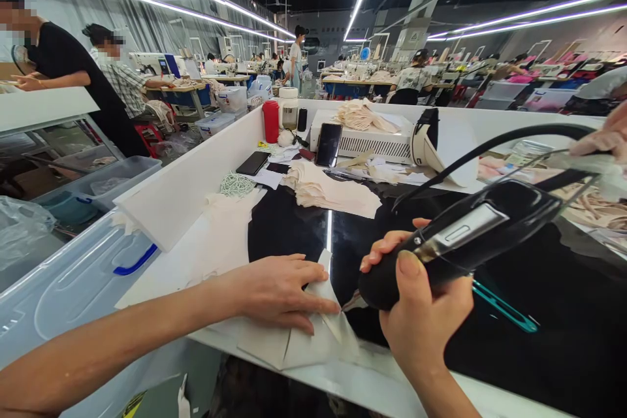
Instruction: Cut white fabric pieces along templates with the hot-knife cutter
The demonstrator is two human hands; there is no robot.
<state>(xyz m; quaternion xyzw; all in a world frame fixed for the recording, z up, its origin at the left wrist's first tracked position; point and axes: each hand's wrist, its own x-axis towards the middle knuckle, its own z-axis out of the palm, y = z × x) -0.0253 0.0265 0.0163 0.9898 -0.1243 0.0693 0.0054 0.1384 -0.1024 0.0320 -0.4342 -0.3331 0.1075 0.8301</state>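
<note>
My left hand (287, 294) lies palm down with its fingers stretched out, pressing on a pale fabric piece (313, 349) near the table's front edge. In my right hand (421, 313) is a thick black corded hand tool (460, 235) with a silver plate on its body. The tool's small tip (355, 302) points left, close to my left fingertips, and I cannot tell whether it touches the fabric. Beside my right wrist, a slim teal tool with a looped end (507, 307) lies on the glossy black table surface (548, 366).
A fabric stack (333, 189) lies beyond my hands, with more pale pieces (223, 235) at left. Phones (329, 144), a red cup (270, 121) and a white vented box (362, 137) stand behind. The cable (490, 147) arches rightward. Another person's hand (612, 134) is at the right edge.
</note>
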